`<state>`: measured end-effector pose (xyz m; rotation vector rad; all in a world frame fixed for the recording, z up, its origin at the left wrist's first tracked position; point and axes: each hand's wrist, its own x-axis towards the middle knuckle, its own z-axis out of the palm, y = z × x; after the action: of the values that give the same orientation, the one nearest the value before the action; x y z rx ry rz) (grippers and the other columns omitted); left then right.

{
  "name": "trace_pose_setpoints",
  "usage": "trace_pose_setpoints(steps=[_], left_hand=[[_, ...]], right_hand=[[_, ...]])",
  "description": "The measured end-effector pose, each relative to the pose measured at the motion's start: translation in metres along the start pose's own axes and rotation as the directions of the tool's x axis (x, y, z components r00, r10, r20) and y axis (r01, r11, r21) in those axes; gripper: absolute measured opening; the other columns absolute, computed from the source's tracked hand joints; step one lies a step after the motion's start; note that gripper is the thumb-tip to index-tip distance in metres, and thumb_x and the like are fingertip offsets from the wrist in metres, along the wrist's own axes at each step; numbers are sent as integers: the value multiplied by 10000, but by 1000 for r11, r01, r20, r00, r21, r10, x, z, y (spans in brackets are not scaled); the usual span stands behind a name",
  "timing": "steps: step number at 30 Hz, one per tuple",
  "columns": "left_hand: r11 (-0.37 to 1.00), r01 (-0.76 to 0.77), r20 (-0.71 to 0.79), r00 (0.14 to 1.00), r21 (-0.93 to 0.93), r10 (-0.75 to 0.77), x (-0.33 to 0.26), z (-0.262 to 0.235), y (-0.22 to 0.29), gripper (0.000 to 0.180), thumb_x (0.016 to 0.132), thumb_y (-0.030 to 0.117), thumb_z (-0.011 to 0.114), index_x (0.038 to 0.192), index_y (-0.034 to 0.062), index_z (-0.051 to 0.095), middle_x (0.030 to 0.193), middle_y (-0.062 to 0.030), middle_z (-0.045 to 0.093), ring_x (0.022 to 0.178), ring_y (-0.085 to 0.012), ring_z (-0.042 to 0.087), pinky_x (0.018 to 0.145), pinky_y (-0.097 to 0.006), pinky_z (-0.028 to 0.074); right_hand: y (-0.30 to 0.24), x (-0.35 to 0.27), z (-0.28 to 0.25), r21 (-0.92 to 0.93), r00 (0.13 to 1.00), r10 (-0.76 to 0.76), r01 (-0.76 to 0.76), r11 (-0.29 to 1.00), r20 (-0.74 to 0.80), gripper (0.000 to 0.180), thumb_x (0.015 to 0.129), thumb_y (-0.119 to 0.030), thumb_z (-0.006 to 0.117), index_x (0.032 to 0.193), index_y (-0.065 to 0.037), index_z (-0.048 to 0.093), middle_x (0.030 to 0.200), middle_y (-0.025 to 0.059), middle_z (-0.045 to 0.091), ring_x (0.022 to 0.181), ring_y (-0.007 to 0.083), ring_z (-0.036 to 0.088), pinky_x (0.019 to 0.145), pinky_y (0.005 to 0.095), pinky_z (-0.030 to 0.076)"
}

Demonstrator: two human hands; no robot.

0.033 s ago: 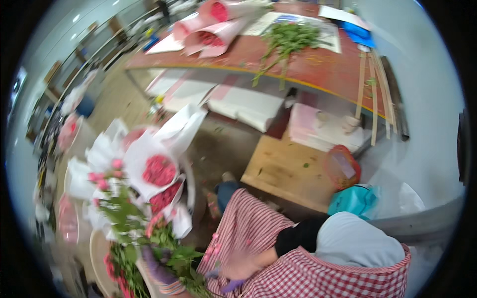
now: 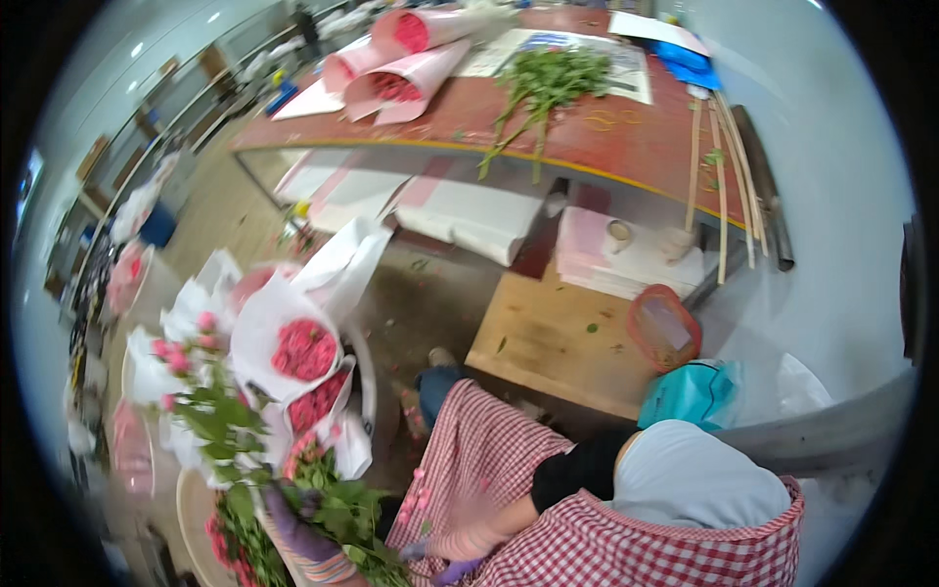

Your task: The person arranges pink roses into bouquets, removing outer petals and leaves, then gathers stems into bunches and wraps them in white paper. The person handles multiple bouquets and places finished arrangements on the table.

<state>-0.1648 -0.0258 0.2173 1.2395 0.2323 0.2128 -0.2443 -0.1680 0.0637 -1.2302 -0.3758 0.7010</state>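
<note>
Gripping a leafy green spray of stems tipped with small pink blooms [image 2: 220, 421], the left hand [image 2: 296, 531], in a purple glove with a striped cuff, has its fingers curled together around the stems at the lower left. The right hand [image 2: 455, 555], purple at the fingertips, is blurred beside the leaves, in front of a red-and-white checked cloth apron [image 2: 685, 538]; I cannot tell whether its fingers pinch anything. Small pink blooms [image 2: 416, 489] show against the apron.

Compared with the earlier frame, the spray's tips sit a little farther left of the pink bouquet wrapped in white paper [image 2: 305, 349]. The whole view has also shifted slightly: the long red table [image 2: 626, 147], its 3 pink-wrapped bouquets [image 2: 399, 88] and the loose green leafy bunch [image 2: 553, 76] appear farther left. Both hands keep nearly the same posture.
</note>
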Motion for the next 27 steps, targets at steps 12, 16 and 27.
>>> trace_pose_setpoints(steps=[12, 16, 27], left_hand=[[835, -464, 483, 827, 297, 288, 26, 57, 22, 484, 951, 263, 417, 1342, -16, 361, 1300, -140, 449, 1104, -215, 494, 936, -326, 402], [868, -168, 241, 969, 466, 59, 6, -24, 12, 361, 885, 103, 515, 1212, -48, 482, 1124, -152, 566, 955, -206, 557, 841, -302, 457], [259, -132, 67, 967, 957, 245, -36, -203, -78, 248, 814, 220, 613, 1004, 61, 621, 894, -163, 624, 768, -306, 615, 717, -368, 492]], right_hand=[[-93, -30, -118, -702, 651, -582, 105, 704, -487, 197, 836, -222, 596, 942, -58, 579, 711, 63, 611, 633, 193, 603, 598, 313, 496], [-178, -75, -262, -503, 325, -505, 96, 859, -800, 243, 867, -240, 518, 1034, -68, 552, 869, 52, 589, 776, 207, 569, 747, 332, 447], [-104, -153, -276, -49, 390, -157, 273, 961, -907, 293, 882, -301, 560, 1060, -70, 584, 817, 7, 584, 695, 112, 539, 630, 245, 452]])
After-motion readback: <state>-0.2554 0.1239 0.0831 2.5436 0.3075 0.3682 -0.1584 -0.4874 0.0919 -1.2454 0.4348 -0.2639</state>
